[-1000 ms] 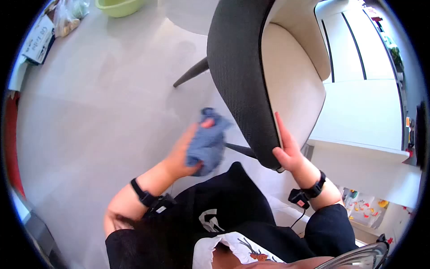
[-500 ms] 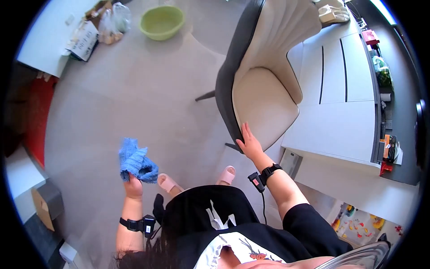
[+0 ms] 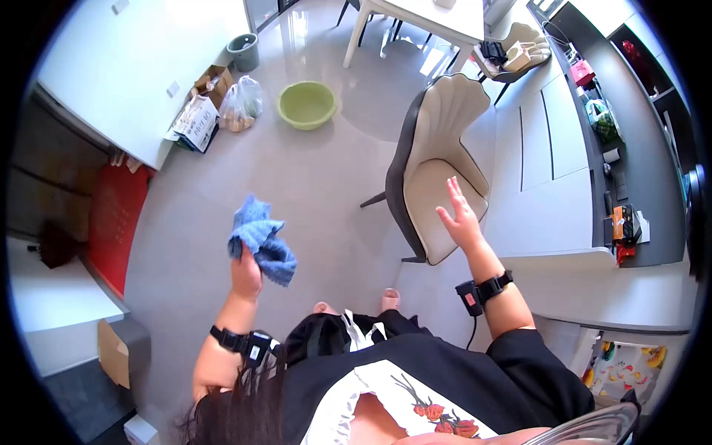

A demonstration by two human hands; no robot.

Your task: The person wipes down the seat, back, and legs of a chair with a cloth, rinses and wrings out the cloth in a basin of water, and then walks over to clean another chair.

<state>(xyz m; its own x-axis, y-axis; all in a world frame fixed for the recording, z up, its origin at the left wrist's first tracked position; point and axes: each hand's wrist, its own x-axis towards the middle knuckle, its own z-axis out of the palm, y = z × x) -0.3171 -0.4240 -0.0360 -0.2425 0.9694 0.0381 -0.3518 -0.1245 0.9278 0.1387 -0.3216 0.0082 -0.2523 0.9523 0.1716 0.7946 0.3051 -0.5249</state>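
Observation:
A crumpled blue cloth (image 3: pixel 261 239) is gripped in my left hand (image 3: pixel 246 276), held over the floor left of my feet. My right hand (image 3: pixel 461 219) is raised with its fingers stretched out and the thumb apart, holding nothing. It shows in front of the cream seat of a chair (image 3: pixel 437 200) with a dark grey outer shell; whether it touches the seat I cannot tell, though it appears to hover above it. Both forearms wear black straps with small black devices.
A green basin (image 3: pixel 307 105) stands on the grey floor (image 3: pixel 297 174) ahead. Left of it are a plastic bag (image 3: pixel 241 104), boxes (image 3: pixel 196 124) and a grey bin (image 3: pixel 243 52). A white cabinet with a dark counter (image 3: pixel 645 170) runs along the right. A white table (image 3: pixel 426 18) stands at the back.
My right hand has lifted off the chair's near edge, its fingers now spread. The cloth in my left hand has shifted slightly rightward and up. The view has tilted up, showing more of the room.

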